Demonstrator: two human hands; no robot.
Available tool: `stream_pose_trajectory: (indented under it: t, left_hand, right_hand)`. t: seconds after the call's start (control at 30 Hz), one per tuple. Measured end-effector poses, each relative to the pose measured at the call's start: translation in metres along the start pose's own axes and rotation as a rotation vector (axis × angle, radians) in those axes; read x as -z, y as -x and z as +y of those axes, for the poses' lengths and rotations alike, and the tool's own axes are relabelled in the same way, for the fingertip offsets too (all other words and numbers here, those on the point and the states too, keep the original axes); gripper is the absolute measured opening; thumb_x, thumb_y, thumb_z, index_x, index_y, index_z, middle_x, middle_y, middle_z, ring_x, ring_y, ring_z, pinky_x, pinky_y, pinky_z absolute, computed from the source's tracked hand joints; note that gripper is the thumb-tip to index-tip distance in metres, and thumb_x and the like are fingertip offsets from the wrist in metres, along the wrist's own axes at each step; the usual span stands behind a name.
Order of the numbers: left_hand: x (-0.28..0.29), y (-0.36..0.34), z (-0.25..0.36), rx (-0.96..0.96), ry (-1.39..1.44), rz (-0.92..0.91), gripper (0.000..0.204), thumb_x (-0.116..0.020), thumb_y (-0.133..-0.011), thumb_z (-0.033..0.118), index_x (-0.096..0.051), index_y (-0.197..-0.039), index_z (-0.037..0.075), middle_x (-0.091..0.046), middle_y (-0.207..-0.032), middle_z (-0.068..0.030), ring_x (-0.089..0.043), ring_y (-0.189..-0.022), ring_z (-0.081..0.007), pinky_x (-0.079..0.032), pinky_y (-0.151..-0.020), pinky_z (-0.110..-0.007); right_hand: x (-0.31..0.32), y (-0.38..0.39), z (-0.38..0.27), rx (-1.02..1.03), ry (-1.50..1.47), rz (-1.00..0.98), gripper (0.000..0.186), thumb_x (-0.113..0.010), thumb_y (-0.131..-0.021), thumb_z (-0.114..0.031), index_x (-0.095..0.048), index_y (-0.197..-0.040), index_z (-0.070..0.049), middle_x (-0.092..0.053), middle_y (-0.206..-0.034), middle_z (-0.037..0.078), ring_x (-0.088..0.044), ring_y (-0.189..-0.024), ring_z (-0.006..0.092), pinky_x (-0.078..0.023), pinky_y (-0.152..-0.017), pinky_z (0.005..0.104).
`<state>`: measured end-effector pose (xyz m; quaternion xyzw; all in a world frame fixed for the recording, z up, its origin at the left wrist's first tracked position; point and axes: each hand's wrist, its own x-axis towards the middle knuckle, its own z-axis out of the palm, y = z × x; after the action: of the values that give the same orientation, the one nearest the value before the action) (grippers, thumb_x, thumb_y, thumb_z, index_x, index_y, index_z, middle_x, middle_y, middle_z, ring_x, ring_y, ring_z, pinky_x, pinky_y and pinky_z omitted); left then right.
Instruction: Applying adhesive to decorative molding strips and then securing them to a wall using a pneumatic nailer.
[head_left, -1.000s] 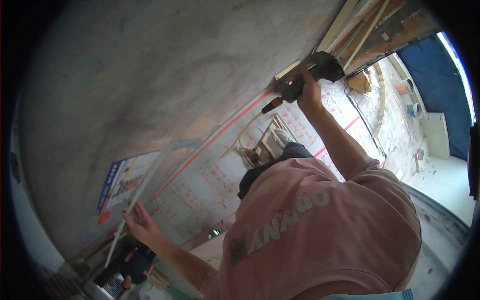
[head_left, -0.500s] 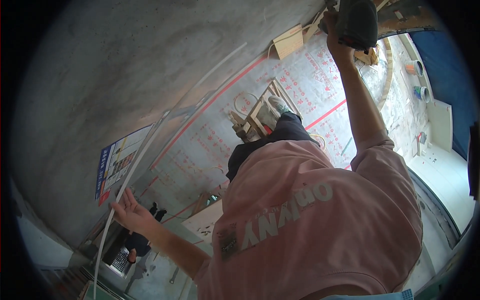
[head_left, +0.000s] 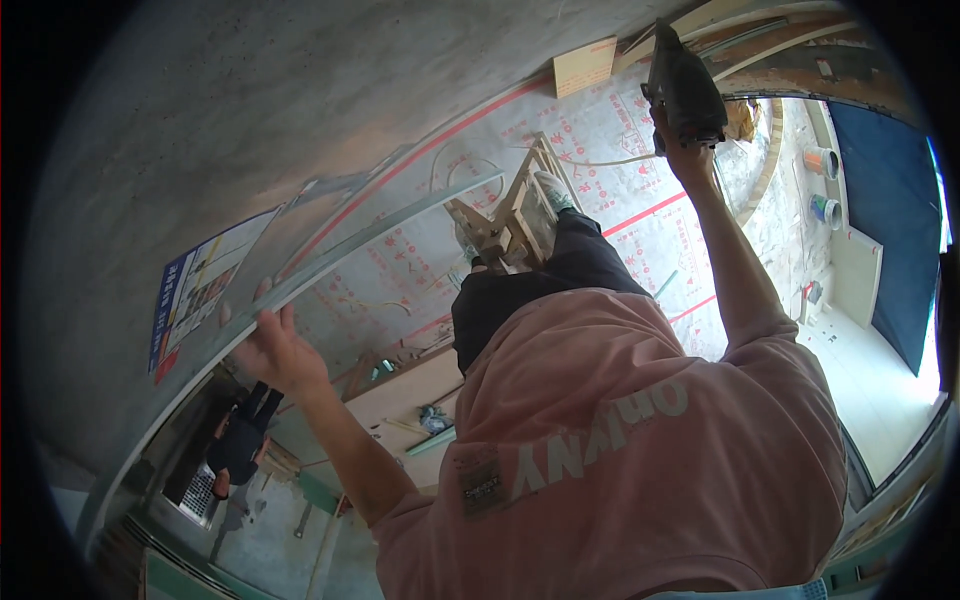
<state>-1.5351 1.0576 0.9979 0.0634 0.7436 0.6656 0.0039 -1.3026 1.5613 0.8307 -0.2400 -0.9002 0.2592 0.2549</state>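
Observation:
My left hand (head_left: 285, 358) is raised near the grey wall and slightly blurred. It holds a long, pale grey-green strip (head_left: 385, 225), with fingertips showing beyond the strip's far edge. The strip slants from the lower left to a free end above the middle of the floor. At upper right, my right hand (head_left: 686, 158) is wrapped around the grip of a dark handheld power tool (head_left: 685, 90), whose exact kind I cannot make out. A thin pale hose (head_left: 610, 163) runs across the floor view toward that hand.
Below my feet is a wooden stand (head_left: 520, 225). A poster (head_left: 205, 285) hangs on the wall (head_left: 300, 120). Another person (head_left: 240, 440) stands lower left, near a workbench (head_left: 400, 400) with scraps. Buckets (head_left: 822, 160) and a blue sheet (head_left: 885, 200) are at right.
The strip has turned, and its far end now hangs away from the wall over the floor. My right hand and the power tool have come lower, and the tool points differently.

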Motion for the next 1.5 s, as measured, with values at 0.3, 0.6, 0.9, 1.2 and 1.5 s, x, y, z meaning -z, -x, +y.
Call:
stream_pose_trajectory:
  t: [0.3,0.6,0.9,1.2,1.5]
  left_hand:
    - [-0.018,-0.038,-0.052,0.087,0.045,-0.279,0.065,-0.058,-0.099,0.008,-0.021,-0.152,0.0,-0.059,-0.128,-0.0283,-0.058,-0.123,-0.0382,-0.05,-0.102,-0.054]
    - [-0.006,-0.064,-0.053,0.032,-0.019,-0.507,0.057,-0.059,-0.099,0.007,-0.03,-0.146,-0.004,-0.06,-0.126,-0.0289,-0.06,-0.12,-0.036,-0.052,-0.1,-0.048]
    - [-0.024,-0.081,-0.032,-0.102,0.124,-0.867,0.048,-0.062,-0.096,0.006,-0.047,-0.141,0.002,-0.064,-0.122,-0.0247,-0.061,-0.119,-0.0366,-0.046,-0.105,-0.051]
    - [-0.052,-0.102,-0.035,-0.001,0.256,-1.087,0.05,-0.065,-0.094,0.006,-0.05,-0.141,0.002,-0.064,-0.122,-0.0215,-0.06,-0.121,-0.0323,-0.046,-0.106,-0.048]
    - [-0.058,-0.099,-0.033,0.013,0.287,-1.15,0.049,-0.065,-0.093,0.003,-0.051,-0.139,-0.001,-0.066,-0.12,-0.0218,-0.062,-0.12,-0.0308,-0.046,-0.106,-0.046]
  right_hand:
    - [-0.005,0.038,0.038,-0.286,0.109,-0.349,0.036,-0.069,-0.094,-0.032,-0.068,-0.116,-0.003,-0.069,-0.11,0.019,-0.064,-0.101,0.0379,-0.05,-0.086,0.0446]
    - [0.002,0.071,0.055,-0.375,0.187,-0.473,0.045,-0.074,-0.091,-0.035,-0.065,-0.118,0.0,-0.066,-0.109,0.021,-0.063,-0.095,0.0359,-0.051,-0.081,0.0463]
    - [-0.015,0.067,0.006,-0.545,0.085,-0.307,0.05,-0.08,-0.083,-0.042,-0.064,-0.106,-0.001,-0.065,-0.084,0.014,-0.063,-0.071,0.0257,-0.052,-0.065,0.0431]
    - [-0.023,0.069,-0.027,-0.296,-0.064,-0.375,0.029,-0.073,-0.09,-0.02,-0.066,-0.114,-0.006,-0.072,-0.097,0.015,-0.067,-0.081,0.0242,-0.055,-0.076,0.0378]
    - [-0.027,0.093,-0.015,-0.344,-0.098,-0.436,0.023,-0.07,-0.09,-0.019,-0.069,-0.108,-0.005,-0.072,-0.092,0.013,-0.064,-0.078,0.0198,-0.054,-0.075,0.0373]
